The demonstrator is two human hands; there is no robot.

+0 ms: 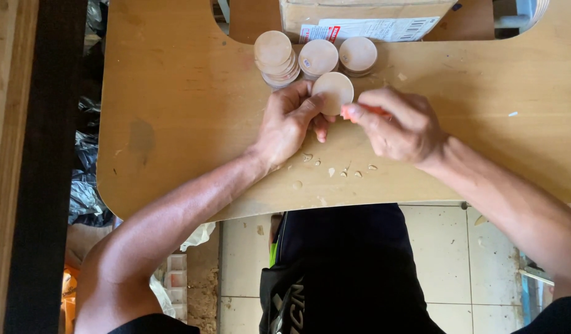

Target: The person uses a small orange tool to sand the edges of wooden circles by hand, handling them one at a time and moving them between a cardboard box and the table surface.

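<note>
Wooden disc point(333, 90) held over the desk point(174, 124), flat face up toward the camera.

Going from big to small: the cardboard box point(366, 15) at the far edge is cut off by the frame. Three stacks of discs point(316, 57) stand just behind. The left hand point(288, 124) grips the disc, fingers hiding its lower edge. The right hand point(400, 127) closes around an orange tool point(366, 111), mostly hidden, lying left-right, tip at the disc's rim. Small shavings point(335, 170) lie below.
</note>
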